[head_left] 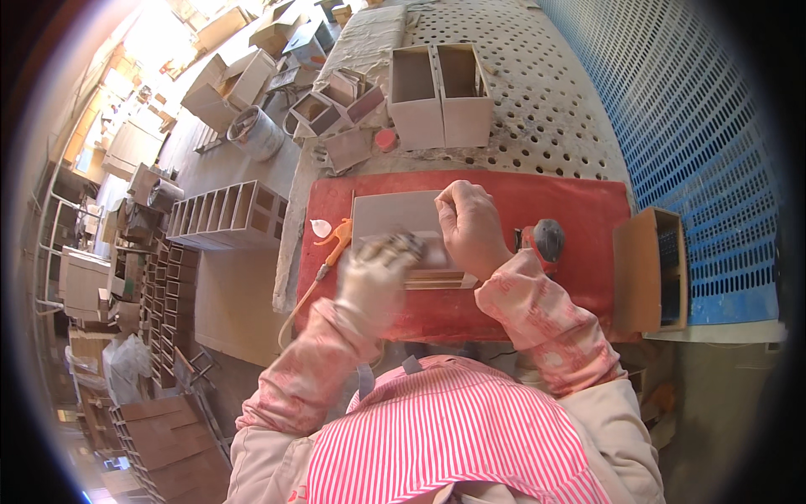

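Observation:
A grey-topped box (393, 208) with pale wooden edges along its near side lies on a red mat in front of me. My left hand (379, 260), in a pale glove with dark-stained fingertips, is over the box's near left part. Motion smears its fingers, so I cannot tell whether they hold anything. At the box's right side is my right hand (470, 220), bare, with fingers curled closed; what is in them, if anything, is hidden. An orange air blow gun (339, 241) with a hose lies left of the box. Right of my right hand sits a dark-topped power sander (547, 242).
Beyond the red mat (588, 202), two tall open boxes (417, 122) stand on a perforated bench (537, 101). A brown box (642, 269) stands at the right, beside blue slatted panels (714, 185). Compartmented frames (231, 214) and a bucket (256, 134) are at the left.

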Demonstrator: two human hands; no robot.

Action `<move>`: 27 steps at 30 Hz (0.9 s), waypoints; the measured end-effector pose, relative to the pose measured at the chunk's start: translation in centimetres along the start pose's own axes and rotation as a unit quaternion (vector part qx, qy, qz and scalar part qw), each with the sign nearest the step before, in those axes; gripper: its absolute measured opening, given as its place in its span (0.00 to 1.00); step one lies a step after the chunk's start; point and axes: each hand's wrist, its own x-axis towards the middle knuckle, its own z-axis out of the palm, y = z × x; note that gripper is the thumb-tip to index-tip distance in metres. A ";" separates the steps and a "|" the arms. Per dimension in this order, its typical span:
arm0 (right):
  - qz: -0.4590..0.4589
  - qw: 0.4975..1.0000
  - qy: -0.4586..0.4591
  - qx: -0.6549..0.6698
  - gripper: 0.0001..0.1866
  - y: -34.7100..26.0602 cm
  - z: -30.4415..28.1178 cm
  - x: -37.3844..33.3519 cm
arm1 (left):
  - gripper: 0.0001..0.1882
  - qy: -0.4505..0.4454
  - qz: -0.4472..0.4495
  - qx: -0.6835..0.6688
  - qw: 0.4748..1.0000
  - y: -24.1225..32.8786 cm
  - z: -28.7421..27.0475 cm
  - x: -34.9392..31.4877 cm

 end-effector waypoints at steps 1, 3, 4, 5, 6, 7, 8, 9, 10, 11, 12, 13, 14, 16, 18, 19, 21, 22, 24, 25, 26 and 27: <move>-0.001 1.000 -0.005 0.001 0.04 0.0 0.0 0.0 | 0.21 0.014 0.060 -0.033 0.998 0.1 -0.1 0.1; -0.001 1.000 -0.010 -0.003 0.04 0.1 0.0 0.0 | 0.21 -0.007 0.006 -0.048 0.999 0.2 -0.5 0.4; -0.001 1.000 -0.008 -0.008 0.03 0.1 0.0 0.0 | 0.21 -0.038 -0.052 -0.035 0.997 -0.1 -0.9 0.7; -0.003 1.000 -0.008 -0.011 0.03 0.1 0.0 0.0 | 0.22 0.012 -0.102 -0.066 0.993 -0.1 -1.5 0.7; 0.000 1.000 -0.012 -0.009 0.03 0.1 -0.1 0.0 | 0.24 0.014 -0.102 -0.107 0.989 -0.4 -2.0 0.8; -0.001 1.000 -0.014 -0.007 0.03 0.1 -0.3 0.1 | 0.24 -0.020 -0.026 -0.122 0.992 -0.1 -2.5 0.3; 0.009 1.000 -0.025 -0.007 0.03 0.0 -0.4 0.2 | 0.23 -0.090 0.007 -0.131 0.987 0.1 -3.1 -0.5; 0.032 0.999 -0.041 0.002 0.03 0.0 -0.7 0.3 | 0.24 -0.052 0.081 -0.192 0.977 0.4 -3.4 -1.2; 0.005 0.999 -0.052 -0.004 0.02 -0.2 -0.9 0.4 | 0.23 -0.037 0.066 -0.259 0.963 1.0 -3.6 -2.5; -0.010 0.998 -0.064 -0.012 0.02 -0.4 -1.1 0.5 | 0.22 -0.018 -0.014 -0.249 0.968 0.8 -3.4 -3.2; -0.022 0.997 -0.076 -0.019 0.02 -0.7 -1.3 0.6 | 0.22 0.032 -0.045 -0.248 0.967 0.7 -3.2 -4.1; -0.049 0.993 -0.099 -0.027 0.02 -1.0 -1.4 0.8 | 0.22 0.019 -0.108 -0.215 0.971 0.6 -2.9 -4.9; -0.076 0.989 -0.122 -0.035 0.02 -1.4 -1.6 0.9 | 0.22 0.011 -0.104 -0.202 0.974 0.4 -2.5 -5.5; -0.123 0.977 -0.163 -0.066 0.02 -2.3 -1.6 1.2 | 0.22 0.006 -0.108 -0.175 0.979 -0.1 -1.8 -6.2; -0.164 0.960 -0.194 -0.114 0.03 -3.1 -1.4 1.4 | 0.21 0.017 -0.107 -0.201 0.974 -0.6 -1.4 -6.3; -0.169 0.956 -0.204 -0.125 0.03 -3.4 -1.4 1.5 | 0.21 0.021 -0.108 -0.206 0.972 -0.9 -1.4 -6.3; -0.192 0.945 -0.221 -0.147 0.03 -4.0 -1.1 1.6 | 0.20 0.026 -0.106 -0.215 0.971 -1.1 -1.4 -6.1; -0.200 0.941 -0.223 -0.156 0.03 -4.2 -1.0 1.7 | 0.20 0.027 -0.104 -0.218 0.970 -1.1 -1.5 -6.0; -0.210 0.936 -0.222 -0.174 0.03 -4.3 -0.9 1.6 | 0.21 0.031 -0.102 -0.222 0.969 -1.1 -1.5 -6.0; -0.221 0.934 -0.221 -0.172 0.04 -4.3 -0.8 1.5 | 0.21 0.034 -0.102 -0.223 0.969 -1.0 -1.5 -6.0; -0.226 0.934 -0.218 -0.172 0.04 -4.2 -0.8 1.5 | 0.21 0.037 -0.105 -0.226 0.968 -1.1 -1.5 -6.1; -0.236 0.933 -0.209 -0.172 0.05 -4.1 -0.8 1.4 | 0.20 0.037 -0.103 -0.226 0.968 -1.1 -1.5 -6.2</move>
